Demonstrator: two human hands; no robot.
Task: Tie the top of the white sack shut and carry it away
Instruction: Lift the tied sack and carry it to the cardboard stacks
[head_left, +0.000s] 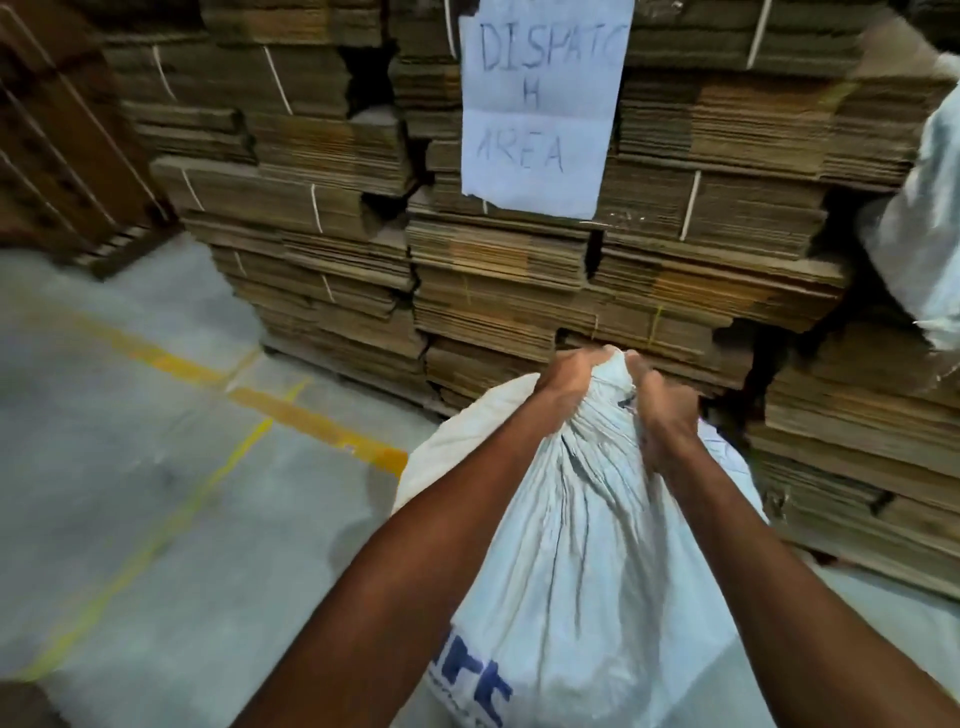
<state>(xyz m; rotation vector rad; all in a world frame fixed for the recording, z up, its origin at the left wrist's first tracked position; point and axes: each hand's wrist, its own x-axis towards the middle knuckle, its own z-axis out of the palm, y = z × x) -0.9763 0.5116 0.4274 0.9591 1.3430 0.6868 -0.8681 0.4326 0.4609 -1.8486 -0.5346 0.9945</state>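
A full white woven sack (587, 561) with blue lettering near its bottom stands on the floor in front of me. Its top is gathered into a tight bunch. My left hand (569, 376) grips that bunch from the left, fingers closed around the fabric. My right hand (665, 410) clutches the gathered neck from the right, just below the tip. A small dark thing, perhaps a tie, shows between the hands; I cannot make it out.
Tall stacks of flattened cardboard (519, 270) bundled with string rise right behind the sack. A paper sign (540, 104) hangs on them. Another white sack (924, 218) leans at the right edge. Grey concrete floor (130, 467) with yellow lines lies to the left.
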